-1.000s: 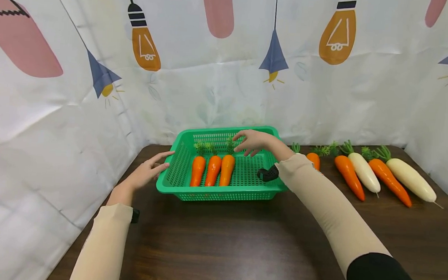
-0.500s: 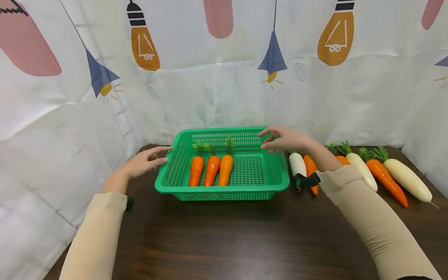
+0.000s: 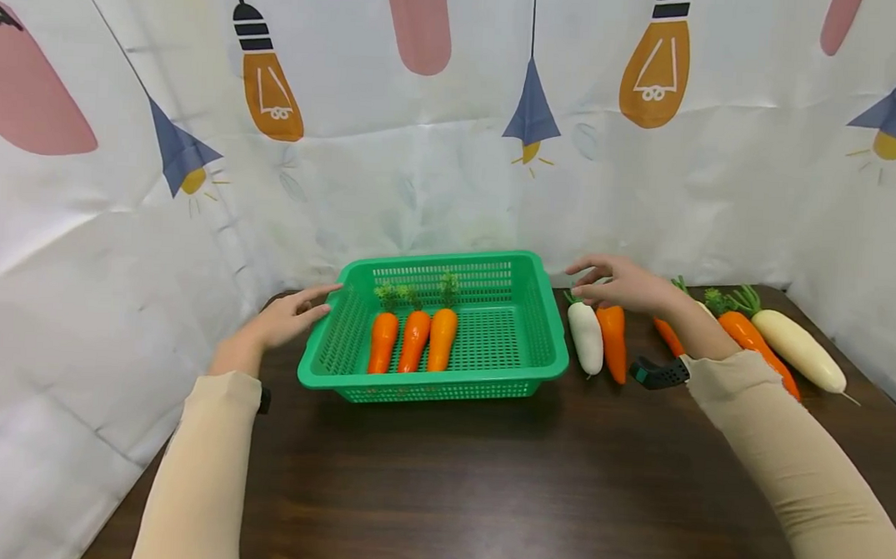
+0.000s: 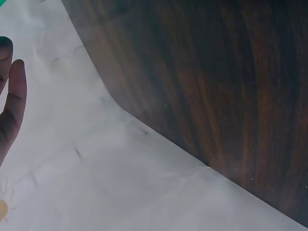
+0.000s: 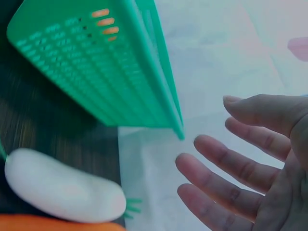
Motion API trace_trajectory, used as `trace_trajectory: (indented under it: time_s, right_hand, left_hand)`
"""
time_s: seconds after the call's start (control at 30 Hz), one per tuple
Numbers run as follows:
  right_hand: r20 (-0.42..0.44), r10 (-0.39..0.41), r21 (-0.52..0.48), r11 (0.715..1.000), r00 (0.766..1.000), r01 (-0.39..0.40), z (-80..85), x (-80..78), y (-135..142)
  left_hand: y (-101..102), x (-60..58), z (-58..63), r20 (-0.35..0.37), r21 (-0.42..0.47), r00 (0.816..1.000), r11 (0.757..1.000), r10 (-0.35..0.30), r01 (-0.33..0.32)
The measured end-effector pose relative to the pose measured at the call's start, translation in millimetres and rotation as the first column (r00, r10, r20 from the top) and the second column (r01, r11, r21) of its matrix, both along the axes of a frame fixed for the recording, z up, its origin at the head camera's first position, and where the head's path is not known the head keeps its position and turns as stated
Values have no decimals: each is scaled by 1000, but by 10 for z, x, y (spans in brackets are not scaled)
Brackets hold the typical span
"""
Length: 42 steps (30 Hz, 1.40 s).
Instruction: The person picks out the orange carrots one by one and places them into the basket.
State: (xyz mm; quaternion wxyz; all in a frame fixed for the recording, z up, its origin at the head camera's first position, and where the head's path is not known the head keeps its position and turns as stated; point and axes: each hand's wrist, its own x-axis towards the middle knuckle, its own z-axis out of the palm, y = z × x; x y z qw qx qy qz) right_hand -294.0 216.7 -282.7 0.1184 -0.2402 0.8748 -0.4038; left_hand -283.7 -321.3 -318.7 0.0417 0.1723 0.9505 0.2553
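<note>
Three orange carrots [image 3: 414, 341] with leafy tops lie side by side in a green plastic basket [image 3: 489, 375]. My left hand [image 3: 289, 314] is at the basket's left rim, its fingers extended; whether they touch the rim cannot be told. Only a thumb and fingertip of that hand show in the left wrist view. Over the leafy end of a white radish [image 3: 585, 340], right of the basket, hovers my right hand [image 3: 620, 283]. In the right wrist view its fingers [image 5: 226, 190] are spread and hold nothing. An orange carrot [image 3: 613, 345] lies beside that radish.
Farther right on the dark wooden table [image 3: 439, 479] lie another carrot [image 3: 760, 351] and a larger white radish [image 3: 799, 349]. My right forearm partly hides more vegetables there. A white printed curtain [image 3: 437, 187] hangs behind and to the left.
My right hand has moved right, from above the basket to above the white radish outside it. My left hand has stayed by the left rim. The view has shifted slightly.
</note>
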Motion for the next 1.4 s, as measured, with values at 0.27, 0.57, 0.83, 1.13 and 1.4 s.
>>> trace_trajectory:
  time_s: [0.27,0.57,0.83,1.13,1.4]
  right_hand:
    - [-50,-78,62,995,996,81,-97,22,155]
    - [-156,-160,128,975,975,181,-306,33,396]
    - [-209,-244,160,947,947,280,-362,92,697]
    - [-249,-317,156,919,915,361,-424,178,1038]
    - [-259,-368,205,883,893,423,-431,268,1315]
  left_hand:
    - [-43,33,-49,-14,9,1000,1000,12,-11]
    - [-44,34,-111,-1,7,1000,1000,11,-11]
    - [-60,23,-172,5,25,1000,999,25,-25]
    - [-36,31,-193,18,40,1000,999,22,-22]
    - [-1,13,-229,6,-18,999,999,40,-40]
